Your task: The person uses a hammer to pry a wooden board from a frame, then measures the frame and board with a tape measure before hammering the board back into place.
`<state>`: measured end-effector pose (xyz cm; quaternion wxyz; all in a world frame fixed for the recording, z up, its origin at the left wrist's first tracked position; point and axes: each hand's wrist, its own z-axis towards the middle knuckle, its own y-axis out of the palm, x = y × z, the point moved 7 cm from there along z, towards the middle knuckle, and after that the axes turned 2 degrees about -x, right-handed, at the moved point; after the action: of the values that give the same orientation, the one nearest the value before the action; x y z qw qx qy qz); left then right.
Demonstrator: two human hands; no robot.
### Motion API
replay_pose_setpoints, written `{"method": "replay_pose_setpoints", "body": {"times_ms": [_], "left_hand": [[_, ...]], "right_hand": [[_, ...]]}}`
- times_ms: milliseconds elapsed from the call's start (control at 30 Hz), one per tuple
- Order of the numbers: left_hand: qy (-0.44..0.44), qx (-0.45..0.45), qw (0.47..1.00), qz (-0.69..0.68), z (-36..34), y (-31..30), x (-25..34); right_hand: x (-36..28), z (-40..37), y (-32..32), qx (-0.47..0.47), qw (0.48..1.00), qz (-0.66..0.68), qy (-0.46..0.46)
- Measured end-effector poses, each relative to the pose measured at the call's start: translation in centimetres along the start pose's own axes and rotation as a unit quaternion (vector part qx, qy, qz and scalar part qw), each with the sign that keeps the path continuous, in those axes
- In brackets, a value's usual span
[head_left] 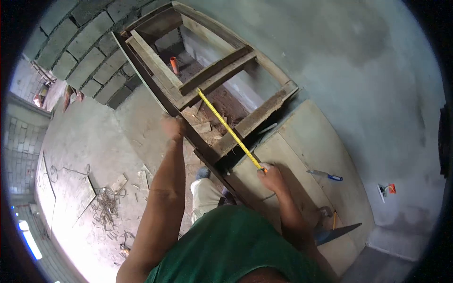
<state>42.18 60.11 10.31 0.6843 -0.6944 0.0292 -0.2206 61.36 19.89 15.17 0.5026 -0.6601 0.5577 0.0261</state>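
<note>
My right hand (272,179) is closed around a tape measure at the edge of the plywood panel (302,146). Its yellow blade (226,126) is drawn out across the open bay of a wooden frame (264,113), and the far end reaches a crosspiece (222,78). Most of the tape's case is hidden by my fingers. On the left, my left hand (173,126) grips the long side board (151,89) of the frame, its fingers wrapped over the edge.
A blue-handled blade tool (325,175), a handsaw (337,233) and a pencil (334,219) lie on the plywood. An orange pipe (174,65) stands inside the frame. Wood scraps (108,205) litter the floor at left. A grey wall (363,94) borders the right side.
</note>
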Motion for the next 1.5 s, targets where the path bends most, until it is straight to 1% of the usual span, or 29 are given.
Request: {"method": "replay_pose_setpoints", "body": {"times_ms": [67, 133, 167, 200, 267, 300, 367, 400, 433, 467, 600, 633, 767, 833, 867, 933, 967, 1033, 1067, 1133, 1167, 1233, 1267, 1333, 1367, 1400, 1433, 1467, 1500], "left_hand": [[0.003, 0.039, 0.999, 0.034, 0.8, 1.8, -0.9], [-0.029, 0.205, 0.976, -0.064, 0.3, 1.1, -1.6], [-0.044, 0.039, 0.995, -0.084, -1.0, -2.6, 0.8], [-0.044, 0.044, 0.994, -0.085, -1.1, -2.6, 0.6], [0.016, 0.072, 0.997, 0.028, -0.9, -1.9, 1.1], [0.013, 0.076, 0.997, 0.028, -0.5, -1.3, 0.9], [-0.130, 0.091, 0.972, -0.171, -0.6, -1.0, -1.0], [-0.134, 0.094, 0.972, -0.170, -0.7, -1.1, -1.3], [-0.043, 0.039, 0.997, -0.055, -0.7, -1.9, 0.3], [0.048, -0.018, 0.997, 0.062, -1.0, -2.1, 1.7], [0.033, 0.013, 0.996, 0.080, -0.4, -0.7, 1.0], [-0.036, 0.019, 0.999, -0.002, -0.2, -0.6, 0.1], [-0.004, -0.013, 1.000, -0.022, -0.4, -0.2, 0.5], [-0.054, 0.154, 0.978, -0.128, -1.3, -2.6, 0.4], [-0.054, 0.151, 0.979, -0.129, -0.7, -0.8, -0.3], [-0.103, 0.117, 0.979, -0.134, 0.7, 2.8, -2.2], [-0.103, 0.114, 0.979, -0.135, 0.0, 1.3, -1.5], [-0.106, 0.049, 0.978, -0.175, -1.6, -3.5, 0.8], [-0.106, 0.046, 0.978, -0.175, -1.8, -3.7, 0.8], [0.018, 0.023, 0.998, -0.063, -1.5, -4.1, 2.2], [0.018, 0.020, 0.998, -0.064, -1.1, -2.6, 1.7], [-0.007, 0.170, 0.982, -0.087, -1.2, -2.9, 1.0], [-0.007, 0.167, 0.982, -0.088, -1.3, -3.2, 0.8], [0.068, 0.056, 0.996, 0.020, -1.2, -2.6, 1.9], [0.071, 0.050, 0.996, 0.018, -1.0, -1.4, 1.8], [-0.003, 0.117, 0.989, -0.090, -0.8, -1.2, 0.5], [-0.079, 0.180, 0.961, -0.196, -0.9, -0.7, -1.0], [-0.076, 0.171, 0.962, -0.199, -0.7, -0.2, -1.2], [-0.059, 0.131, 0.975, -0.169, -0.2, 0.4, -1.3]], "right_hand": [[0.0, 0.0, 0.2, 0.009, 1.000, 0.003, -0.010], [-0.6, -0.1, -0.1, 0.024, 0.999, -0.016, -0.023], [-0.5, 0.0, 0.0, 0.027, 0.999, -0.016, -0.029], [-0.1, 0.2, 0.2, 0.026, 0.999, -0.012, -0.026], [-0.3, 0.4, 0.3, 0.024, 0.999, -0.010, -0.027], [-0.5, 0.3, 0.3, 0.026, 0.999, -0.011, -0.020], [-1.1, 0.3, 0.2, 0.025, 0.999, -0.013, -0.017], [-1.3, 0.4, 0.1, 0.016, 1.000, -0.024, -0.006], [-1.4, 0.5, 0.2, 0.007, 0.999, -0.035, 0.004], [-1.7, 0.4, 0.2, 0.004, 0.999, -0.035, 0.000], [-1.8, 0.6, 0.2, -0.001, 1.000, -0.014, 0.001], [-1.7, 0.7, 0.2, 0.007, 1.000, -0.021, 0.003], [-1.3, 1.0, 0.5, 0.020, 0.999, -0.041, -0.019], [-0.9, 1.3, 0.7, 0.033, 0.997, -0.058, -0.035], [-0.8, 1.2, 0.8, 0.033, 0.997, -0.058, -0.032], [-0.9, 1.2, 0.9, 0.040, 0.998, -0.035, -0.035], [-1.0, 1.1, 0.8, 0.039, 0.998, -0.036, -0.032], [-1.5, 1.0, 0.7, 0.030, 0.998, -0.039, -0.038], [-1.3, 1.1, 0.8, 0.029, 0.998, -0.040, -0.036], [-0.9, 1.5, 1.0, 0.051, 0.996, -0.058, -0.045], [-0.6, 1.7, 1.2, 0.050, 0.996, -0.059, -0.043], [-1.1, 1.6, 1.0, 0.061, 0.995, -0.034, -0.072], [-1.4, 1.5, 0.7, 0.060, 0.995, -0.035, -0.069], [-2.0, 1.1, 0.0, 0.071, 0.995, -0.057, -0.049], [-2.3, 1.2, -0.2, 0.072, 0.995, -0.058, -0.042], [-2.3, 1.2, -0.5, 0.076, 0.994, -0.074, -0.025], [-2.2, 1.1, -0.8, 0.080, 0.993, -0.091, -0.007], [-2.0, 1.2, -0.9, 0.081, 0.992, -0.093, 0.002], [-2.2, 1.4, -0.9, 0.089, 0.989, -0.112, -0.017]]}}
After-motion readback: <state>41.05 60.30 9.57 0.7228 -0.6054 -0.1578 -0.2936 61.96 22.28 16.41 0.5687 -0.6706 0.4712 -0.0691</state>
